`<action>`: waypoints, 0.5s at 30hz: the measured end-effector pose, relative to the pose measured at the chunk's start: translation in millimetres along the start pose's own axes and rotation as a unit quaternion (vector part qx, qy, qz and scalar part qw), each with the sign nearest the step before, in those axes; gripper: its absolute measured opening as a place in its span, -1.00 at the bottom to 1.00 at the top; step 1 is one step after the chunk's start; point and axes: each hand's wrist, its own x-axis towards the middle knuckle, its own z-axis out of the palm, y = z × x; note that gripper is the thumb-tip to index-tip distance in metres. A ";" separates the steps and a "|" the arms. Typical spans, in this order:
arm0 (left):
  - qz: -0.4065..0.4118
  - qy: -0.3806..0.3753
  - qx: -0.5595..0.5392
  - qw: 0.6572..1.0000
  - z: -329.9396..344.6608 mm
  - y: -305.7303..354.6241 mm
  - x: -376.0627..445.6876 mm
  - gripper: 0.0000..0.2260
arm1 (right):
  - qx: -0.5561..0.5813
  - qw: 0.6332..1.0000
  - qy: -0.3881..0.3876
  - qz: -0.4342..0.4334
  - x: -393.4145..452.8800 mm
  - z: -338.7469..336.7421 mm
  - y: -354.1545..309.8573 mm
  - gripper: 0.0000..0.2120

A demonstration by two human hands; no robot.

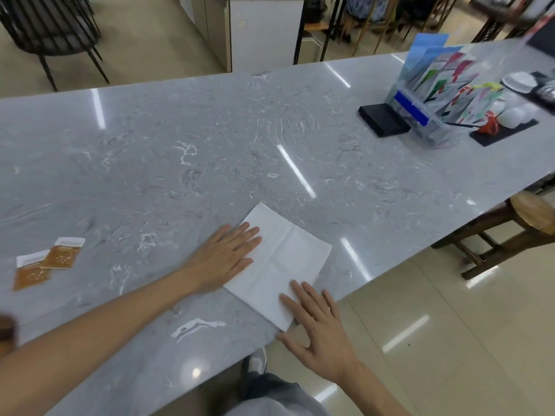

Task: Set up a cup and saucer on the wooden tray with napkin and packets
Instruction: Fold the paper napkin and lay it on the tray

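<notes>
Leaflets (444, 76) in clear holder (432, 130)

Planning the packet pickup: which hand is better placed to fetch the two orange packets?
Probably the left hand: the two orange packets lie to its left on the grey marble counter, while the right hand sits on the white napkin's far side.

Napkin (282, 262) on the counter (210, 139), packets (48, 262) well left.

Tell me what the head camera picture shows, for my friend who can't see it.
Two hands press flat on a white napkin lying on a grey marble counter: the left hand on its left edge, the right hand on its near corner. Two orange packets lie further left, and a clear leaflet holder stands far right.
</notes>
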 end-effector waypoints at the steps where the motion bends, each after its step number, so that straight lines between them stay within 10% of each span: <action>1: 0.000 0.012 0.012 1.000 -2.7 1.3 1.4 -0.46 | 0.002 1.000 0.011 -0.007 -1.0 -0.5 -1.1 -0.46; 8: 0.050 0.115 -0.099 0.987 3.8 68.0 -36.8 -0.77 | 0.005 0.989 0.122 -0.084 -6.8 -1.4 -8.4 -0.83; 15: 0.029 0.103 -0.175 0.979 9.2 127.9 -87.2 -0.63 | -0.019 0.977 0.177 -0.119 -11.5 -0.9 -22.4 -0.88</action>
